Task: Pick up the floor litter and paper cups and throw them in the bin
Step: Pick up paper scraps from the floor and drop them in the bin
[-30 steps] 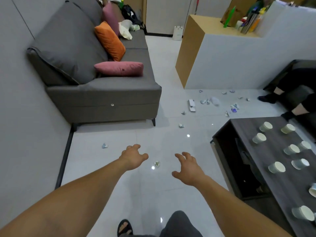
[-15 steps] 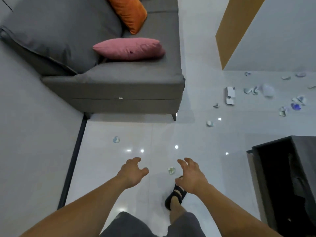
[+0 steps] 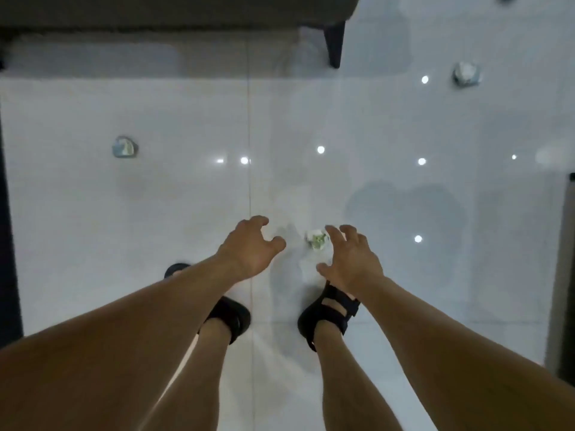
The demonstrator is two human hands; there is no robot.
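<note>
A small crumpled white-and-green paper scrap (image 3: 317, 240) lies on the glossy white floor between my two hands. My right hand (image 3: 350, 259) hovers just right of it with fingers spread and loosely bent, its fingertips next to the scrap, holding nothing. To the scrap's left, my left hand (image 3: 250, 247) is also empty, fingers loosely curled. Another crumpled scrap (image 3: 124, 147) lies farther out at the left. A third crumpled scrap (image 3: 465, 74) sits far right near the top. No bin and no paper cups are in view.
My two feet in black sandals (image 3: 328, 312) stand just below the hands. The grey sofa's base and a dark leg (image 3: 334, 42) run along the top. A dark skirting strip (image 3: 7, 244) edges the left; the dark table's side (image 3: 563, 275) edges the right.
The view has tilted down and closer to the floor. Both hands have dropped toward the white-and-green scrap, and both feet now stand under them.
</note>
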